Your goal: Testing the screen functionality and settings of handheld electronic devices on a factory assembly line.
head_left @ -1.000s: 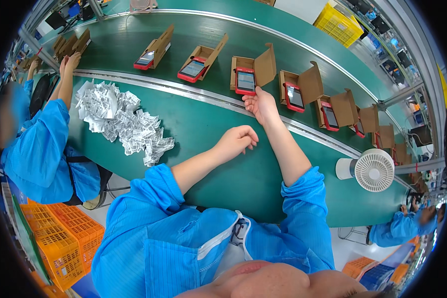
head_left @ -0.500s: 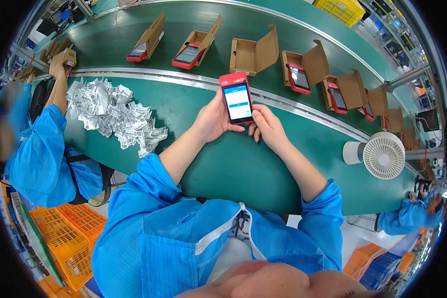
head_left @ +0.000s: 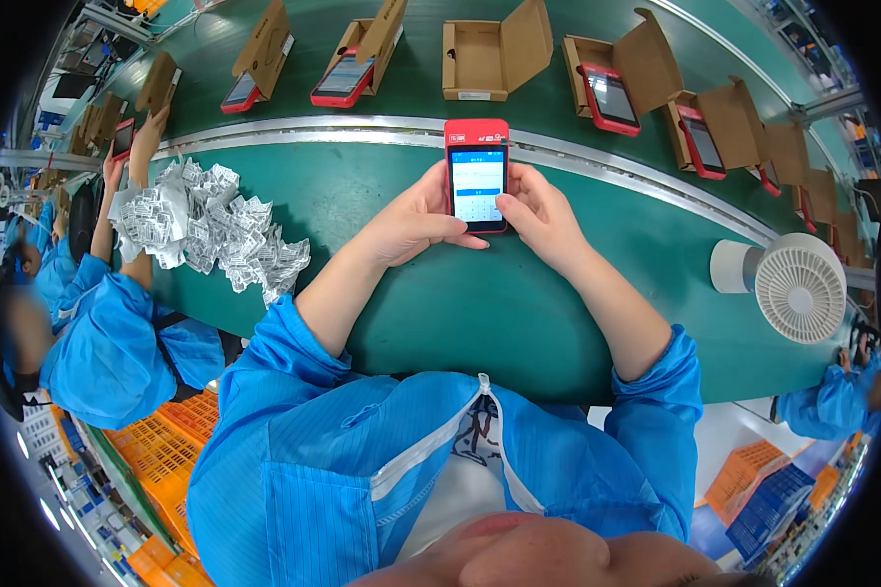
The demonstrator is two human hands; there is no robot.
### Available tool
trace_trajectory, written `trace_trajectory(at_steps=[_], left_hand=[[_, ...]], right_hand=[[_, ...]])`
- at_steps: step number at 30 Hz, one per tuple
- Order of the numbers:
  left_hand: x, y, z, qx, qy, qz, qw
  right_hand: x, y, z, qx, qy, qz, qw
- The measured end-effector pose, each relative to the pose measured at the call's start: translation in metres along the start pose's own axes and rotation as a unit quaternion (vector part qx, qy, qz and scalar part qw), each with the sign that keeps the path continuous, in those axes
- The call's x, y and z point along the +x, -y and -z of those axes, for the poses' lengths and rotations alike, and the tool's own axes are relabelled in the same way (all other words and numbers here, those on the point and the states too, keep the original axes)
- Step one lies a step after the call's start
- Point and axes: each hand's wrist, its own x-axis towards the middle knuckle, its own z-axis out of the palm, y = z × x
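Observation:
A red handheld payment terminal (head_left: 475, 168) with a lit screen stands nearly upright over the middle of the green table. My left hand (head_left: 409, 221) grips its lower left side, thumb across the bottom edge. On the other side my right hand (head_left: 546, 220) is closed around the lower right, its thumb touching the screen near the keypad shown there. Some fingers of both hands are hidden behind the terminal. Straight beyond it sits an open cardboard box (head_left: 474, 61) with no terminal showing in it.
Open boxes with red terminals (head_left: 343, 78) (head_left: 609, 98) line the far belt behind a metal rail (head_left: 382, 129). A heap of printed paper slips (head_left: 215, 220) lies left. A white fan (head_left: 798, 289) stands right. At far left, a co-worker (head_left: 108, 342) handles a box and a terminal.
My right thumb has come onto the screen, and my left thumb now lies across the terminal's lower edge. The terminal is straighter. The view has shifted; the left co-worker now holds up a terminal.

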Motion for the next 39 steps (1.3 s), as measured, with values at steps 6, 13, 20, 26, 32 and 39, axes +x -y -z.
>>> trace_trajectory(at_steps=[6,13,20,26,32,39], left_hand=[[0.001,0.004,0.003,0.017,0.007,0.004,1.0],[-0.002,0.007,0.007,0.034,0.031,-0.005,0.999],[-0.001,0.005,0.008,0.036,0.036,0.009,0.999],[0.0,0.007,0.009,0.035,0.025,0.0,0.999],[-0.001,0.006,0.012,0.039,0.022,0.005,0.999],[0.0,0.007,0.017,0.038,0.016,0.009,0.999]], right_hand=[[0.0,-0.002,-0.002,-0.023,-0.005,0.003,1.0],[-0.003,0.02,-0.008,-0.038,-0.027,-0.081,0.996],[-0.002,0.021,-0.011,-0.045,-0.042,-0.081,0.995],[-0.001,0.018,-0.01,-0.049,-0.036,-0.071,0.996],[0.002,0.016,-0.011,-0.047,-0.033,-0.081,0.995],[0.005,0.01,-0.012,-0.043,-0.032,-0.078,0.996]])
